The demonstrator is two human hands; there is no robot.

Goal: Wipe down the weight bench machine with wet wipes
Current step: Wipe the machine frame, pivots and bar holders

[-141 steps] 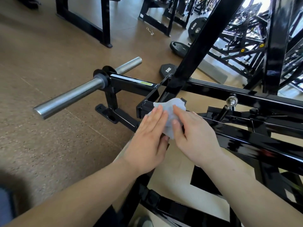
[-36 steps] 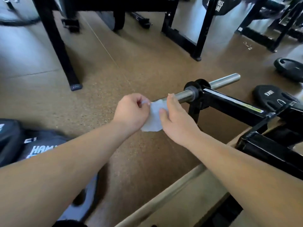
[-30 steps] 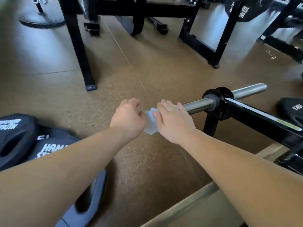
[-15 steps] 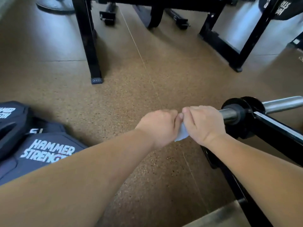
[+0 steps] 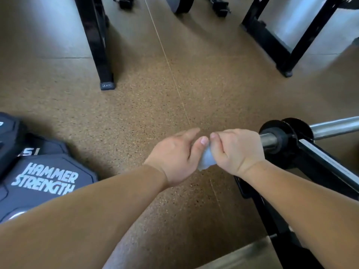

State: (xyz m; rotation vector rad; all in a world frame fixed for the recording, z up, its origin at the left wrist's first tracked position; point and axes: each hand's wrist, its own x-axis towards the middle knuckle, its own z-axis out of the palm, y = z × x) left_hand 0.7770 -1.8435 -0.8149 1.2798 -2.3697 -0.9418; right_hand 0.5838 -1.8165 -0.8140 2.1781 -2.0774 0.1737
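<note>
The weight bench machine's black frame arm (image 5: 330,166) runs in from the right and carries a steel plate-loading peg (image 5: 269,140) with a black collar (image 5: 280,136). The peg's far half (image 5: 334,127) sticks out behind the collar. My right hand (image 5: 238,150) curls over the near end of the peg with a white wet wipe (image 5: 206,161) bunched under it. My left hand (image 5: 174,152) sits right beside it, thumb and fingers pinching the wipe's free end. Most of the wipe and the peg's tip are hidden by both hands.
Black "Hammer Strength" weight plates (image 5: 44,179) lie stacked on the floor at lower left. A black rack leg (image 5: 100,55) stands at upper left and another frame base (image 5: 279,47) at upper right. Speckled brown floor spreads between them. A beige platform edge (image 5: 244,255) shows at the bottom.
My hands left the frame joint and took the wipe to the steel peg. Over the last second my right hand closed round the peg and slid toward the collar, the left following.
</note>
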